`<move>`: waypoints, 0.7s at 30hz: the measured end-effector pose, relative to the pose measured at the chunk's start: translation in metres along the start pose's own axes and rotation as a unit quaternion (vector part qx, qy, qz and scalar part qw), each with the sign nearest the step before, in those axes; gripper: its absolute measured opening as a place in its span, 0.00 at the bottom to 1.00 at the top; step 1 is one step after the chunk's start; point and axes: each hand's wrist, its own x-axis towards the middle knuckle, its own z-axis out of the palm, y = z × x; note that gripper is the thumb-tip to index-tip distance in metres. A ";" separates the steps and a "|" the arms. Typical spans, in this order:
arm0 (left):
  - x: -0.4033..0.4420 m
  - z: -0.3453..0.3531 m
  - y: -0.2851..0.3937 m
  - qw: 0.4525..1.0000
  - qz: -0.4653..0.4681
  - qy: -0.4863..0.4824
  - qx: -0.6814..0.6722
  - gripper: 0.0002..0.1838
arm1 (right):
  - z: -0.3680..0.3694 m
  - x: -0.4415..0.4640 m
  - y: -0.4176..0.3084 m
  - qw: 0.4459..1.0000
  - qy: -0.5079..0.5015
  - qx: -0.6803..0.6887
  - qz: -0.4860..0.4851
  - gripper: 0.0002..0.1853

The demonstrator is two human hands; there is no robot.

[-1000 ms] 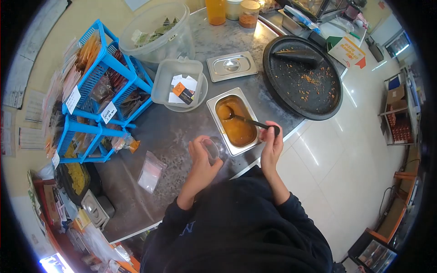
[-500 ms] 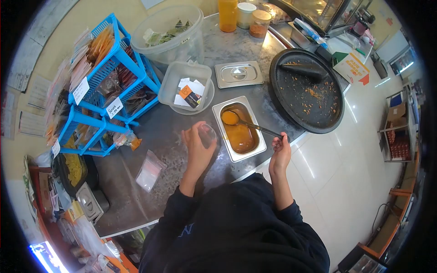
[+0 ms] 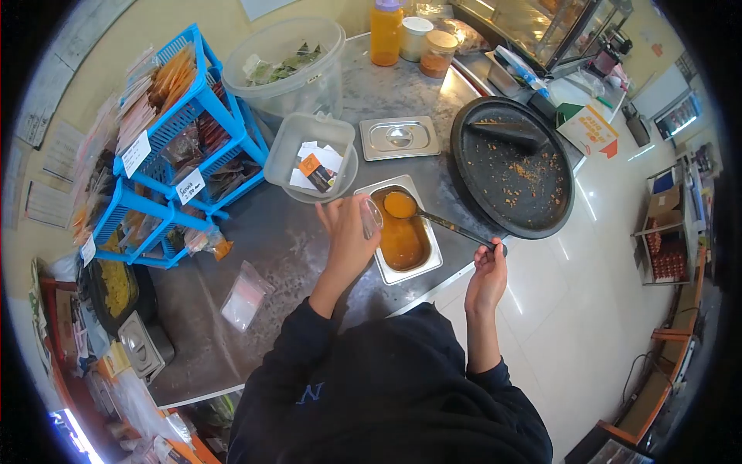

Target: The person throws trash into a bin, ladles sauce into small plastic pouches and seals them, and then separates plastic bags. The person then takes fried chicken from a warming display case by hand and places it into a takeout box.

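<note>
A small clear plastic cup [image 3: 372, 217] is pinched in my left hand [image 3: 345, 240], tilted over the left rim of a rectangular steel pan [image 3: 430, 264]. Orange-brown sauce [image 3: 403, 251] lies in the pan. My right hand [image 3: 488, 280] grips the end of a dark ladle [image 3: 454, 227] whose handle slants across the pan's right edge. The ladle's bowl, full of orange sauce, is held over the pan's far part, just right of the cup. No sauce can be made out inside the cup.
Behind the pan lie a steel lid [image 3: 399, 139] and a plastic tub with cards [image 3: 347, 141]. A large black stone mortar [image 3: 568, 203] stands at the right. Blue racks of packets [image 3: 209, 100] fill the left, with a clear plastic packet [image 3: 246, 297] nearer me.
My left hand has brought the cup rightward and up to the pan's rim, tilting it. The sauce-filled ladle bowl has shifted slightly right, and my right hand has moved right and down.
</note>
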 end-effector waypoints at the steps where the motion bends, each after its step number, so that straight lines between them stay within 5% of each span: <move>1: 0.001 0.000 0.001 1.000 0.001 -0.007 0.004 0.32 | 0.003 -0.002 -0.003 1.000 0.001 -0.003 -0.009 0.13; 17: 0.010 0.006 0.020 0.997 0.032 -0.037 -0.054 0.27 | 0.028 -0.045 -0.027 0.920 -0.069 -0.250 -0.294 0.12; 21: 0.008 0.005 0.019 0.997 0.037 -0.024 -0.069 0.26 | 0.022 -0.047 -0.033 0.799 -0.162 -0.378 -0.438 0.10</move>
